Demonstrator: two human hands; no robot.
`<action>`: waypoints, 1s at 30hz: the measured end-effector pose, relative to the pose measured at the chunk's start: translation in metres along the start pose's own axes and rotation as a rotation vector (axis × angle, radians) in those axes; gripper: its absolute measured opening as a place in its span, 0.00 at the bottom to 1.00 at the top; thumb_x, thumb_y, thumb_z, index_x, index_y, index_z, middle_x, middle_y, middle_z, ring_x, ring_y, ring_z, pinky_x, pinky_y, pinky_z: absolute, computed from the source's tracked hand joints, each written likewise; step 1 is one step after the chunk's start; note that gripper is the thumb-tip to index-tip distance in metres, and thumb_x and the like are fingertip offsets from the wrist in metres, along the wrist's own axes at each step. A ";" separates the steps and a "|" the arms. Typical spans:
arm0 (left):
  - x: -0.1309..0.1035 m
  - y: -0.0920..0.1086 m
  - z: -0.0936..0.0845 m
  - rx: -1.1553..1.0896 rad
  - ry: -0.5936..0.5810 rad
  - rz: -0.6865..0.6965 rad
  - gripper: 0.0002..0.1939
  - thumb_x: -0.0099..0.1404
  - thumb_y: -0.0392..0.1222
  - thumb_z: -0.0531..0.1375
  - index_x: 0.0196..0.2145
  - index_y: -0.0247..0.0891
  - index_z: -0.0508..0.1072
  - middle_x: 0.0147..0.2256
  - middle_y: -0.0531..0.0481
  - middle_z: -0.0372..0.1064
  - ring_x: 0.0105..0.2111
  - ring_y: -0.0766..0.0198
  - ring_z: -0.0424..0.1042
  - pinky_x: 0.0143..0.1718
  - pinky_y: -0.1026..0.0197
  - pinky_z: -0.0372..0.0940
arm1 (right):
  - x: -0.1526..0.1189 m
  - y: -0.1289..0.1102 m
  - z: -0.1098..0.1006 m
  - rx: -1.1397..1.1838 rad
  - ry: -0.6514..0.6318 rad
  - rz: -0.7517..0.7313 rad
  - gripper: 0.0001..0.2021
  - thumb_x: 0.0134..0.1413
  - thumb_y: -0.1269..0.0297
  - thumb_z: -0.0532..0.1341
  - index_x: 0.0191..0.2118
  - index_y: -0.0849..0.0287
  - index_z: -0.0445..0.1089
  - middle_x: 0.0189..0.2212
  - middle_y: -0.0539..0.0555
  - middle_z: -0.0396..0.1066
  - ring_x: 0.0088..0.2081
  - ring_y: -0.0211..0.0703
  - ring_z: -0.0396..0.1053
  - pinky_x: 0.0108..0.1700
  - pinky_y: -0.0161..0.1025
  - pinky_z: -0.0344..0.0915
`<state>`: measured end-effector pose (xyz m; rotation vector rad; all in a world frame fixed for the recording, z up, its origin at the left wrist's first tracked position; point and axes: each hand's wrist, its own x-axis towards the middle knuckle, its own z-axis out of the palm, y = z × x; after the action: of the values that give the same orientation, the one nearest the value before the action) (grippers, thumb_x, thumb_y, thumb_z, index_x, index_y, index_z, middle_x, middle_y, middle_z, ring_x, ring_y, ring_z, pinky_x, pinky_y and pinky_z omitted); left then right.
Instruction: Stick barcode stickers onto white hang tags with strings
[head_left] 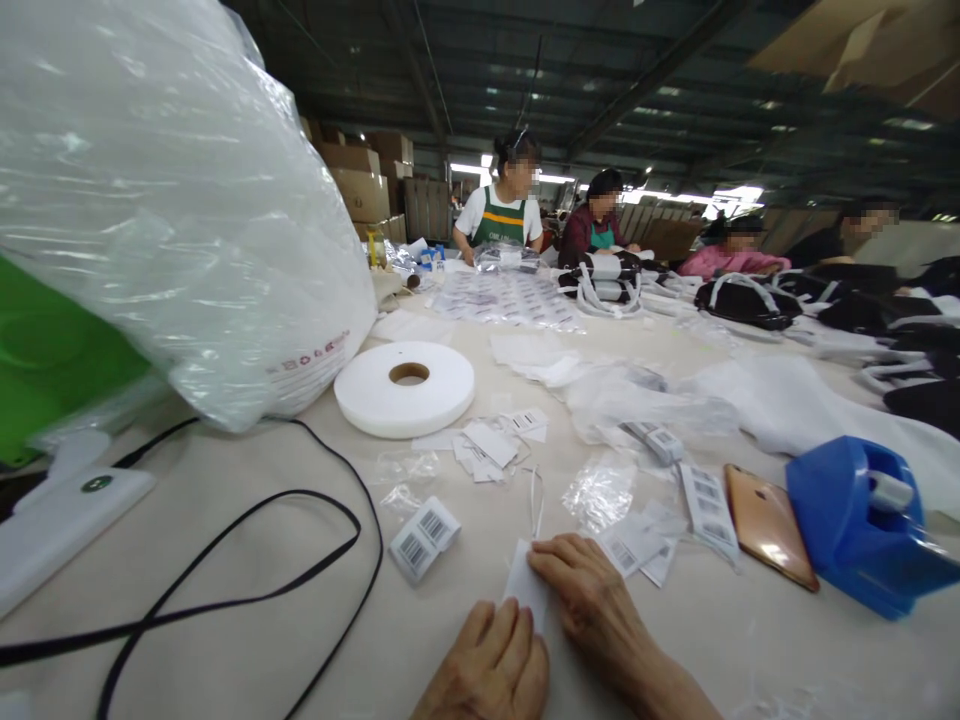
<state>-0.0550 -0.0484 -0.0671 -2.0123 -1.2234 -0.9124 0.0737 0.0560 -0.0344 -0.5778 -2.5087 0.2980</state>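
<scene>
Both hands are pinching a small white tag (pixel 525 590), left hand (pixel 487 665) at seven o'clock, right hand (pixel 592 595) at three. Pressing it flat against the surface (pixel 225 640) is probably keeping it from slipping.

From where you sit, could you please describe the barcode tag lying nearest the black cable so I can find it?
Start at the big flat white tape roll on the beige table. Come toward the hands; left of the left hand lies a small white rectangular folded tag. Unlike the scattered tags nearby, it lies alone, showing two barcodes.
</scene>
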 end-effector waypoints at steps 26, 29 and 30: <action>-0.017 -0.001 -0.010 -0.657 -0.196 -0.578 0.13 0.63 0.41 0.54 0.46 0.43 0.70 0.38 0.47 0.74 0.35 0.59 0.72 0.34 0.63 0.68 | 0.025 -0.036 -0.037 -0.081 0.362 -0.379 0.09 0.55 0.74 0.56 0.41 0.65 0.71 0.31 0.59 0.73 0.37 0.44 0.68 0.36 0.40 0.68; -0.009 -0.008 -0.029 -0.831 -0.230 -0.779 0.13 0.66 0.44 0.50 0.38 0.40 0.73 0.30 0.48 0.74 0.27 0.63 0.72 0.25 0.67 0.65 | 0.013 -0.040 -0.057 -0.163 0.326 -0.388 0.07 0.54 0.73 0.58 0.39 0.64 0.72 0.29 0.59 0.75 0.36 0.44 0.70 0.36 0.39 0.69; -0.003 -0.012 -0.036 -0.921 -0.239 -0.873 0.16 0.67 0.45 0.48 0.36 0.38 0.74 0.27 0.49 0.73 0.24 0.65 0.70 0.22 0.68 0.63 | 0.011 -0.042 -0.062 -0.188 0.318 -0.387 0.07 0.54 0.72 0.58 0.38 0.63 0.72 0.28 0.58 0.76 0.35 0.43 0.71 0.36 0.38 0.69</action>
<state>-0.0758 -0.0733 -0.0463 -2.2587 -2.1689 -1.9698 0.0858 0.0299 0.0354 -0.1792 -2.2850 -0.1643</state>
